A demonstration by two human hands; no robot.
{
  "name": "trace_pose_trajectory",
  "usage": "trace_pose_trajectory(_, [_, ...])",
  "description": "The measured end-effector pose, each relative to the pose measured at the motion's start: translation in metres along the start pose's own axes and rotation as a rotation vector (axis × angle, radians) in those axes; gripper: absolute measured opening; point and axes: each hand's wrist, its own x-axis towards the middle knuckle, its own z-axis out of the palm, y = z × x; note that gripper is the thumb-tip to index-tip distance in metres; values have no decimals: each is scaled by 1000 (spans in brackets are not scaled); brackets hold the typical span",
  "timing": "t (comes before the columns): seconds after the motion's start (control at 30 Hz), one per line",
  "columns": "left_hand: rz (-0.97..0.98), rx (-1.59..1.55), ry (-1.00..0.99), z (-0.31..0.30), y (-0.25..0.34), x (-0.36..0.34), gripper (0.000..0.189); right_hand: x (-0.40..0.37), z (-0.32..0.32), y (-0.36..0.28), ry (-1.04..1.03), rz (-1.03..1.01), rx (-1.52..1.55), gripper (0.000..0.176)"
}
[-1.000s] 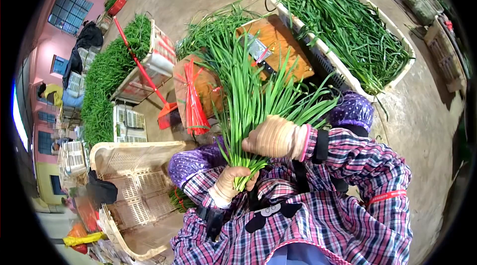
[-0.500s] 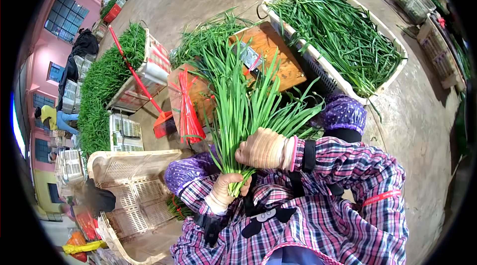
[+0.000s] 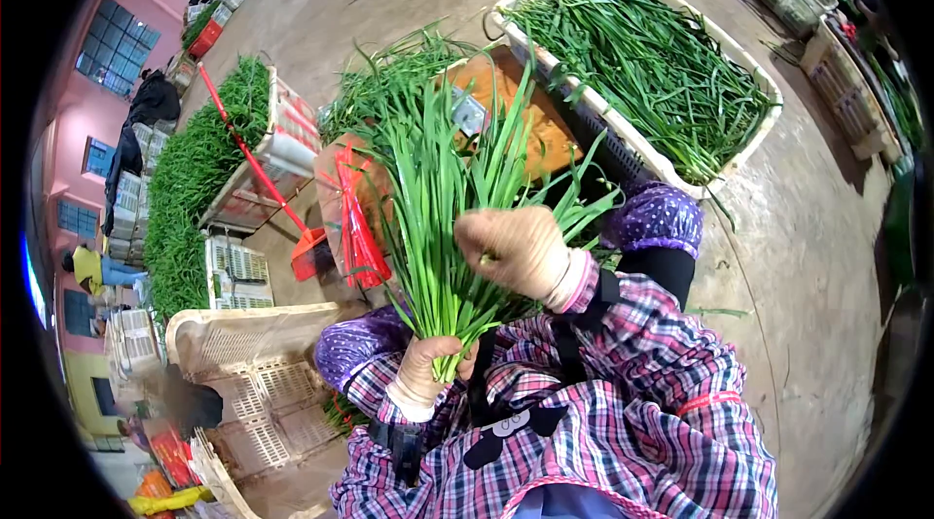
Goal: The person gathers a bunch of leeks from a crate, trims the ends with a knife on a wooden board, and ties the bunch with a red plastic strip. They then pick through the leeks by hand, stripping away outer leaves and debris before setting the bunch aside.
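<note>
My left hand (image 3: pixel 428 373), gloved, is closed around the pale lower ends of a bunch of garlic chives (image 3: pixel 423 227), whose long flat leaves fan upward. My right hand (image 3: pixel 516 251), also gloved, is in front of the leaves on the right side with its fingers curled in. It is slightly blurred, and what its fingers hold, if anything, is hidden. Behind the leaves lies a wooden board (image 3: pixel 545 125) with a metal blade (image 3: pixel 470 116) on it, its handle hidden. Left of the bunch is a bundle of red plastic ties (image 3: pixel 358 227).
A white crate (image 3: pixel 637 144) full of chives stands ahead right. More chives (image 3: pixel 199 188) fill crates at left, beside a red-handled dustpan (image 3: pixel 309 251). An open-topped beige crate (image 3: pixel 268 320) sits at lower left. A person in yellow (image 3: pixel 88 268) is far left.
My right hand has come off the stems and moved up and right, fingers curled. My left hand keeps its grip on the bunch. The whole view has shifted slightly.
</note>
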Motion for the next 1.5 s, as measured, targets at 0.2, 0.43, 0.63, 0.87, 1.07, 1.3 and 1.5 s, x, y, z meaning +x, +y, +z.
trace_pose_trajectory(0.2, [109,163,116,19,5,2,36,-8,-107,15,593,407,730,10])
trace_pose_trajectory(0.43, [115,191,-86,10,6,15,28,-178,-255,-2,1084,322,573,18])
trace_pose_trajectory(0.63, [41,73,-337,-7,12,36,24,-342,-245,-52,1227,861,-100,12])
trace_pose_trajectory(0.87, [17,210,-260,26,19,53,33,-514,-179,-35,532,1386,-737,7])
trace_pose_trajectory(1.07, [-6,179,-281,31,11,54,32,-563,-111,-73,78,1774,-823,14])
trace_pose_trajectory(1.3, [-6,127,-377,15,11,50,27,-587,-66,-82,-116,2147,-153,80])
trace_pose_trajectory(1.5, [-31,147,-363,11,14,41,32,-516,-121,12,496,1582,-55,21])
